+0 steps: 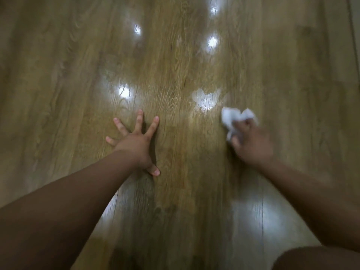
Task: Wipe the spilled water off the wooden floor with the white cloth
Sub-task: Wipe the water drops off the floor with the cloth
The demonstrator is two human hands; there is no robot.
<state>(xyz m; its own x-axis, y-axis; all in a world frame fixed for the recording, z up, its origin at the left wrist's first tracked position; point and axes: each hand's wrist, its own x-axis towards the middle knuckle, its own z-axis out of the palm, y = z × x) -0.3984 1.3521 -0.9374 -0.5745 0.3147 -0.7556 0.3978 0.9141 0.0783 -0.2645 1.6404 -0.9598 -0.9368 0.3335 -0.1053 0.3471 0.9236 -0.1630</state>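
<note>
The white cloth (232,118) sits crumpled in the right hand (251,143), whose fingers curl round it; bunched, it shows no clear long axis, its loose folds pointing ahead. A puddle (206,99) shines just ahead-left of that hand. Wiping seems underway; next the cloth likely must sweep across it. The left hand (134,142) presses flat, fingers splayed, on the wooden floor (58,75).

Can't make out the right hand (251,145) clearly, all blur. Catching only part of the white cloth (230,116) past its fingers (238,124). Losing both forearms (58,211) off the picture's edges. Hard to tell water (206,98) from glare on the floor (58,94).
</note>
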